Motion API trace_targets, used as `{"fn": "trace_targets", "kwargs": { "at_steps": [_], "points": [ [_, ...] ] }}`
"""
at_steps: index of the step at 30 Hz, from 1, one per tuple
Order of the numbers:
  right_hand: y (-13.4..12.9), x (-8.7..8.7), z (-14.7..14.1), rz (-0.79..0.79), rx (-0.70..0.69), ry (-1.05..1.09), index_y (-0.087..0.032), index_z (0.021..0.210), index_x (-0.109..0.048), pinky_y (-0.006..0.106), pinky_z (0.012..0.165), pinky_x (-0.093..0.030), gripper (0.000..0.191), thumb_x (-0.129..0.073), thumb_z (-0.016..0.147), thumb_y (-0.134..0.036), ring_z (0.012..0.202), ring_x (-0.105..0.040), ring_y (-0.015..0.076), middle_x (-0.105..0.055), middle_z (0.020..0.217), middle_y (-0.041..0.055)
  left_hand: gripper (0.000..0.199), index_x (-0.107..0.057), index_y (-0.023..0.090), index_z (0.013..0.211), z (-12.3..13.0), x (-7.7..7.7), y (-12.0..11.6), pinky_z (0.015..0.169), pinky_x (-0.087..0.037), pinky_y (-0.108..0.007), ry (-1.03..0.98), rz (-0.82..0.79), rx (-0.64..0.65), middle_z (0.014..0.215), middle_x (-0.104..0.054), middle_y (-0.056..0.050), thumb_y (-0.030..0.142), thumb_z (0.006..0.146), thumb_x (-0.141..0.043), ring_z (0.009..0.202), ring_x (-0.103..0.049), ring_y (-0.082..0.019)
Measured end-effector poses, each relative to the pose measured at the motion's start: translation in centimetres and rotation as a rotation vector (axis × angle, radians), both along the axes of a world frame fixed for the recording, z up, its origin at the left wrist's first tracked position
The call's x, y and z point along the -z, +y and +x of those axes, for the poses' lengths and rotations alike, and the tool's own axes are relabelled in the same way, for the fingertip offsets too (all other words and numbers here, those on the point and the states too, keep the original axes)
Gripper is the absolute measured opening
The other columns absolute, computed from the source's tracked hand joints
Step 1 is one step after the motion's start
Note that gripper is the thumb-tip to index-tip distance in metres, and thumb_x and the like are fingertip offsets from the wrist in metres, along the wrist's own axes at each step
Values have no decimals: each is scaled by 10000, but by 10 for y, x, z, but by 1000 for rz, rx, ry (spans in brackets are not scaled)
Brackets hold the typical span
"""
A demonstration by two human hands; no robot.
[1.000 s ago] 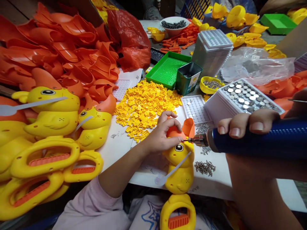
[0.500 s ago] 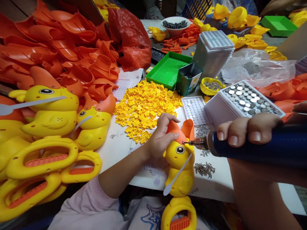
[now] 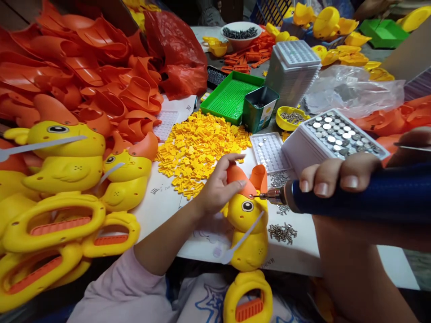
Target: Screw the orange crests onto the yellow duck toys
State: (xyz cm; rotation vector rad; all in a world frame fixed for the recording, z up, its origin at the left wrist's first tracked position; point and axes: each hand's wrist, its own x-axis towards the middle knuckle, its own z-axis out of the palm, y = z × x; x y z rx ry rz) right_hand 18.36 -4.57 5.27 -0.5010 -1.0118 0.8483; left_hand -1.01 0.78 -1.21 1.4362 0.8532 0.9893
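Note:
My left hand [image 3: 220, 186] grips the orange top of a yellow toy duck [image 3: 249, 224], thumb and fingers around the orange piece. The duck stands upright at the table's front edge, its looped handle [image 3: 248, 298] hanging below the edge. A pale spoon-like strip [image 3: 244, 237] slants across its front. In my right hand [image 3: 343, 175] is a dark blue electric screwdriver [image 3: 387, 193], held level. Its bit points left and meets the duck at a screw spot on the orange piece, above the eye. Small screws [image 3: 283, 233] lie in a pile right of the duck.
Finished-looking ducks [image 3: 67, 152] and orange parts [image 3: 101, 58] are heaped at left. Small yellow pieces [image 3: 202, 148] cover the middle. Beyond stand a green tray [image 3: 232, 94], a dark green tin [image 3: 259, 110], stacked white trays [image 3: 296, 72] and a tray of silver discs [image 3: 343, 132].
The whole view has shifted slightly, so things appear a little further left. The screwdriver bit remains at the orange piece, and my left hand keeps its hold. A hand now shows at the far green tray.

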Motion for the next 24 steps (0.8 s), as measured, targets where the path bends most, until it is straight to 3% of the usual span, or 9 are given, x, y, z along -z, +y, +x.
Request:
{"fn": "trace_targets", "kwargs": {
  "at_steps": [2, 5, 8, 10, 13, 19, 24],
  "points": [
    [-4, 1, 9, -5, 42, 32, -249, 904, -733, 338, 468, -531, 212, -673, 826, -437, 484, -510, 126, -512, 647, -34, 372, -605, 238, 1076, 0, -2, 5, 765, -480, -285, -68, -123, -53, 1039, -567, -32, 304, 726, -711, 881, -557, -169],
    [-3, 5, 21, -6, 44, 21, -195, 826, -721, 351, 496, -550, 217, -640, 843, -396, 520, -558, 138, -526, 664, -23, 214, -649, 196, 841, -1, -7, 11, 600, -452, -236, -114, -258, -104, 811, -594, -7, 313, 699, -758, 682, -566, -126],
    [8, 17, 28, -4, -138, -11, -236, 1092, -682, 378, 522, -567, 340, -596, 848, -458, 568, -636, 196, -650, 717, 8, 200, -627, 184, 763, -4, -14, 15, 516, -421, -202, -200, -357, -152, 708, -568, 22, 206, 625, -770, 584, -554, -96],
    [18, 27, 28, -9, -303, -33, -218, 1178, -638, 417, 529, -577, 546, -626, 769, -579, 612, -669, 247, -695, 768, 45, 265, -638, 194, 835, -6, -18, 16, 499, -431, -190, -253, -395, -177, 730, -570, 30, 176, 602, -763, 578, -578, -92],
    [26, 40, 25, -43, -429, -58, -196, 1182, -626, 396, 513, -573, 627, -654, 723, -623, 610, -679, 248, -696, 768, 51, 329, -644, 201, 898, -7, -22, 17, 482, -443, -182, -268, -388, -191, 744, -571, 31, 173, 593, -763, 560, -587, -87],
    [26, 50, 14, -65, -472, -60, -192, 1188, -596, 351, 495, -554, 624, -668, 719, -598, 612, -676, 235, -689, 749, 53, 251, -612, 184, 774, -4, -21, 18, 495, -453, -179, -267, -376, -232, 683, -551, 37, 152, 567, -750, 550, -549, -80],
    [26, 52, 12, -55, -500, -72, -172, 1212, -593, 359, 500, -541, 636, -661, 726, -576, 614, -666, 240, -687, 761, 55, 222, -619, 183, 796, -3, -16, 17, 510, -457, -185, -257, -371, -222, 690, -554, 31, 166, 608, -737, 578, -561, -91]
  ]
}}
